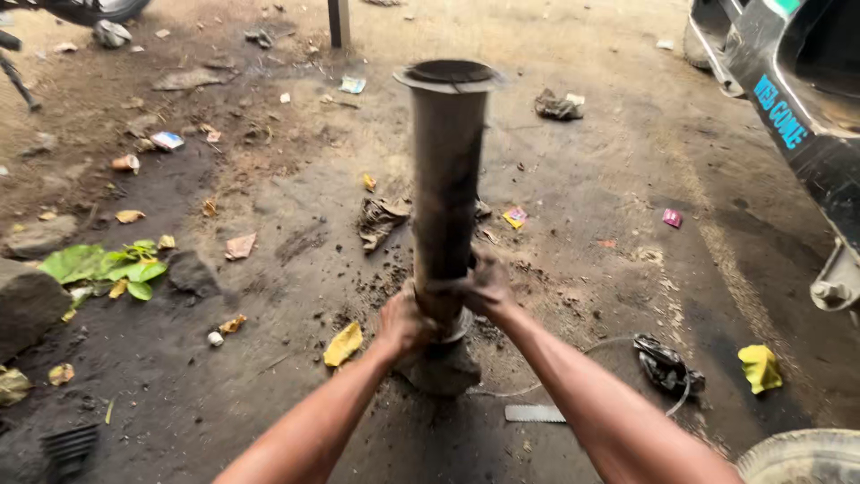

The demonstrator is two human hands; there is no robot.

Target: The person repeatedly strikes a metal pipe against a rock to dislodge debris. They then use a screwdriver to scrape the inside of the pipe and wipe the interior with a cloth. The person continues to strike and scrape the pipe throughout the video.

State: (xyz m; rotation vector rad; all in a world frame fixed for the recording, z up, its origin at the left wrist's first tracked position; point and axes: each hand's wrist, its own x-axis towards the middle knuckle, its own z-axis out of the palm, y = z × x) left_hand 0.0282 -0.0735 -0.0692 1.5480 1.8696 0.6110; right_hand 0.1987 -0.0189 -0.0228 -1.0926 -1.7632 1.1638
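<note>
A tall, dark, greasy metal tube (445, 170) with a flared rim at its top stands upright on the dirt ground, its foot resting on a greyish lump (443, 367). My left hand (405, 323) wraps around the tube's lower end from the left. My right hand (486, 287) grips the same lower part from the right, a little higher. Both hands are smeared with grime.
Oily dirt ground is littered with scraps, yellow leaves (344, 344) and wrappers. A flat metal blade (535, 413) and a black crumpled rag (667, 363) lie at right. A vehicle's dark body (797, 99) stands far right, rocks (27, 300) at left, a tyre (802, 459) at bottom right.
</note>
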